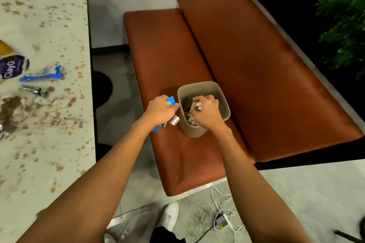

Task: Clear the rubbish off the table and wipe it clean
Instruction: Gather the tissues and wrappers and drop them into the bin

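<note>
A beige bin (pixel 221 92) stands on the brown bench seat, with rubbish inside. My left hand (pixel 160 110) grips a blue and silver wrapper (pixel 170 102) just left of the bin's rim. Over the bin's mouth, my right hand (pixel 207 113) holds a crumpled pale wad (pixel 197 105). The white table (pixel 45 25) on the left is spattered with brown stains. On it lie a purple packet (pixel 11 66), a blue and white wrapper (pixel 42 75), a yellow packet (pixel 5 47) and a small metal piece (pixel 36 90).
The brown bench (pixel 167 55) has a tall backrest (pixel 256 65) to the right. The table's black round base (pixel 101 89) sits on the floor between table and bench. A white cable and charger (pixel 222 220) lie on the floor near my white shoe (pixel 170 216). Green plants (pixel 335 6) stand at the far right.
</note>
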A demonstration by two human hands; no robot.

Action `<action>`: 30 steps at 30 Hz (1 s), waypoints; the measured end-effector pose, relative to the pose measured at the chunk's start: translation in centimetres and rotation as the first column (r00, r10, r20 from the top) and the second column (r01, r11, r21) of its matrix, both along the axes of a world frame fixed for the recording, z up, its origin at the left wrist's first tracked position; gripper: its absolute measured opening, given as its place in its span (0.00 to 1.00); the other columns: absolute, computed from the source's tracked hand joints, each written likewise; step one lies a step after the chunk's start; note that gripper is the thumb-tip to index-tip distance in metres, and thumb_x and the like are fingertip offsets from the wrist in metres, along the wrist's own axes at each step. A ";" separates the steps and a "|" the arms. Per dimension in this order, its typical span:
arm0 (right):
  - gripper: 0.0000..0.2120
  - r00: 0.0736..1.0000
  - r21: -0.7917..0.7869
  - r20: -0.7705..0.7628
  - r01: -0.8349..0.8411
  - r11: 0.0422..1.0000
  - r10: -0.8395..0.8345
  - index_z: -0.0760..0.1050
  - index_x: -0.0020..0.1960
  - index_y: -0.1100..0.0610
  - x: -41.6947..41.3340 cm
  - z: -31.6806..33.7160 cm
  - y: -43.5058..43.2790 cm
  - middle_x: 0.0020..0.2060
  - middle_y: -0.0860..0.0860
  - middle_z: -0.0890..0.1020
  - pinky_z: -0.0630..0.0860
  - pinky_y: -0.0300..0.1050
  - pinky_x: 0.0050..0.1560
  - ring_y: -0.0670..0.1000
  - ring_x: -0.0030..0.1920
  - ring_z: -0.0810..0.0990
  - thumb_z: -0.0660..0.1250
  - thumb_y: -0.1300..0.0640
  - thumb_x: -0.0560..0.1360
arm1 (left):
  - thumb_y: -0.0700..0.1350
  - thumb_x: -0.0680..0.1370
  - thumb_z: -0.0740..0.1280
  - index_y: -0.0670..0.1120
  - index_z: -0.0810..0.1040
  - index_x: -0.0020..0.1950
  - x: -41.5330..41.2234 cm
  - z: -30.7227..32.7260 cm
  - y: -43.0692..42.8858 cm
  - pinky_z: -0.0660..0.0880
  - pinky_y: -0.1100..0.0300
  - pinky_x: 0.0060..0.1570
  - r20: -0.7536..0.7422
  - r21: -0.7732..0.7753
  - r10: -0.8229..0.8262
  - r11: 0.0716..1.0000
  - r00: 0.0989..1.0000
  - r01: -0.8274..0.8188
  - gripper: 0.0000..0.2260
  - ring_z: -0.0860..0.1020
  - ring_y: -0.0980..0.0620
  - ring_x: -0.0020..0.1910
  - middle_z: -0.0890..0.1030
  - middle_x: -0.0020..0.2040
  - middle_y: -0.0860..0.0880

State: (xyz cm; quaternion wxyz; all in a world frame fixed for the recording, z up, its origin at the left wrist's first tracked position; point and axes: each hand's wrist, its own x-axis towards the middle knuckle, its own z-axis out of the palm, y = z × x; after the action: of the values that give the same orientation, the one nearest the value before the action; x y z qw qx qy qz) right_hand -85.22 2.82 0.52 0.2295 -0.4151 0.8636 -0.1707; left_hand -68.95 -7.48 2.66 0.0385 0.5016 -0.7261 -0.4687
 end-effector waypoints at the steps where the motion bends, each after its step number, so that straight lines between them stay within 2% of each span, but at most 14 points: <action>1: 0.24 1.000 0.008 -0.005 0.014 1.000 -0.014 0.75 0.72 0.53 -0.9 -0.4 -0.1 0.68 0.59 0.71 0.64 0.53 0.72 0.63 0.67 0.68 0.71 0.54 0.77 | 0.56 0.81 0.69 0.47 0.76 0.51 -1.1 -0.2 -0.1 0.73 0.56 0.35 -0.001 0.001 0.009 1.000 1.000 -0.009 0.13 0.81 0.48 0.39 0.82 0.45 0.45; 4: 0.28 1.000 0.068 0.005 0.005 0.998 -0.005 0.71 0.77 0.53 -2.6 -1.7 -0.3 0.72 0.59 0.68 0.63 0.55 0.74 0.65 0.70 0.66 0.72 0.52 0.78 | 0.57 0.81 0.69 0.47 0.76 0.51 -3.4 -0.8 -0.6 0.72 0.56 0.36 -0.014 0.027 0.063 0.998 0.998 -0.062 0.13 0.81 0.46 0.43 0.82 0.48 0.44; 6: 0.34 0.999 0.154 0.034 -0.036 0.987 0.031 0.65 0.81 0.52 -3.6 -2.3 -0.2 0.78 0.59 0.62 0.63 0.59 0.76 0.67 0.74 0.62 0.73 0.50 0.78 | 0.57 0.81 0.69 0.49 0.76 0.51 -5.0 -1.3 -0.9 0.71 0.56 0.38 -0.021 0.049 0.112 0.993 0.994 -0.111 0.12 0.81 0.45 0.45 0.82 0.49 0.45; 8: 0.36 0.997 0.177 0.073 -0.043 0.983 0.031 0.62 0.83 0.51 -4.3 -2.7 0.2 0.81 0.58 0.58 0.63 0.60 0.78 0.66 0.78 0.58 0.72 0.51 0.79 | 0.56 0.81 0.69 0.48 0.76 0.53 -6.2 -1.6 -1.2 0.71 0.58 0.39 -0.025 0.048 0.141 0.989 0.990 -0.140 0.12 0.81 0.46 0.45 0.82 0.48 0.47; 11: 0.31 0.993 0.093 0.118 0.015 0.996 -0.026 0.67 0.80 0.53 -5.7 -3.5 1.2 0.80 0.58 0.62 0.62 0.56 0.78 0.64 0.78 0.61 0.72 0.54 0.79 | 0.53 0.82 0.67 0.46 0.76 0.58 -8.5 -2.1 -1.4 0.69 0.65 0.28 -0.035 0.045 0.173 0.984 0.984 -0.171 0.12 0.79 0.53 0.39 0.82 0.49 0.46; 13: 0.27 0.988 0.044 0.138 0.061 0.997 -0.067 0.73 0.76 0.54 -6.4 -3.8 2.3 0.74 0.59 0.69 0.63 0.51 0.77 0.62 0.75 0.67 0.72 0.55 0.78 | 0.52 0.83 0.66 0.45 0.74 0.61 -10.1 -2.5 -1.4 0.67 0.67 0.26 -0.041 0.048 0.181 0.983 0.983 -0.179 0.12 0.77 0.55 0.38 0.80 0.54 0.45; 15: 0.23 0.984 -0.002 0.148 0.099 0.995 -0.098 0.77 0.71 0.54 -6.8 -3.8 3.4 0.68 0.58 0.75 0.65 0.47 0.74 0.61 0.72 0.72 0.72 0.56 0.77 | 0.51 0.84 0.64 0.45 0.72 0.62 -11.6 -3.1 -1.4 0.72 0.61 0.34 -0.056 0.053 0.190 0.981 0.980 -0.187 0.12 0.79 0.50 0.42 0.79 0.57 0.43; 18: 0.20 0.979 -0.061 0.151 0.148 0.987 -0.137 0.79 0.69 0.53 -7.5 -3.5 4.9 0.65 0.57 0.76 0.65 0.41 0.67 0.60 0.68 0.74 0.72 0.57 0.77 | 0.51 0.83 0.64 0.43 0.69 0.65 -14.0 -4.5 -1.0 0.76 0.53 0.51 -0.087 0.048 0.196 0.980 0.977 -0.192 0.15 0.81 0.39 0.56 0.78 0.61 0.40; 22: 0.18 0.976 -0.122 0.139 0.183 0.975 -0.166 0.80 0.67 0.53 -8.6 -3.0 6.2 0.63 0.56 0.77 0.66 0.41 0.64 0.58 0.65 0.76 0.72 0.59 0.78 | 0.52 0.83 0.66 0.43 0.65 0.75 -16.3 -6.9 0.5 0.70 0.44 0.71 -0.044 0.078 0.126 0.989 0.991 -0.122 0.25 0.72 0.37 0.72 0.69 0.73 0.39; 24: 0.18 0.975 -0.140 0.140 0.193 0.971 -0.173 0.80 0.67 0.53 -8.9 -2.8 6.5 0.62 0.56 0.77 0.69 0.44 0.68 0.58 0.65 0.77 0.72 0.59 0.78 | 0.55 0.81 0.69 0.44 0.61 0.81 -16.5 -8.0 1.3 0.68 0.43 0.75 0.018 0.108 0.037 0.993 0.999 -0.038 0.33 0.68 0.37 0.76 0.65 0.78 0.40; 26: 0.17 0.972 -0.148 0.148 0.203 0.968 -0.182 0.80 0.67 0.52 -9.0 -2.6 6.6 0.63 0.55 0.77 0.71 0.49 0.70 0.57 0.65 0.77 0.72 0.59 0.78 | 0.55 0.80 0.70 0.45 0.58 0.84 -16.3 -8.7 1.7 0.69 0.46 0.75 0.060 0.122 -0.048 0.992 0.997 0.040 0.37 0.69 0.39 0.76 0.66 0.80 0.41; 30: 0.17 0.973 -0.156 0.150 0.198 0.968 -0.175 0.80 0.67 0.52 -8.8 -2.2 6.1 0.62 0.54 0.77 0.74 0.51 0.69 0.56 0.63 0.78 0.72 0.59 0.78 | 0.51 0.82 0.69 0.47 0.64 0.81 -15.7 -8.4 1.6 0.76 0.52 0.67 0.036 0.090 -0.085 0.993 0.996 0.082 0.29 0.76 0.42 0.70 0.72 0.76 0.44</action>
State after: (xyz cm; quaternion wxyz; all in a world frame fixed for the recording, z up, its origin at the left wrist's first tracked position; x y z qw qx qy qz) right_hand -93.98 8.97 -1.64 0.2339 -0.3374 0.8637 -0.2924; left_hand -84.60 -5.86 -5.76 -0.0179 0.4811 -0.7256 -0.4917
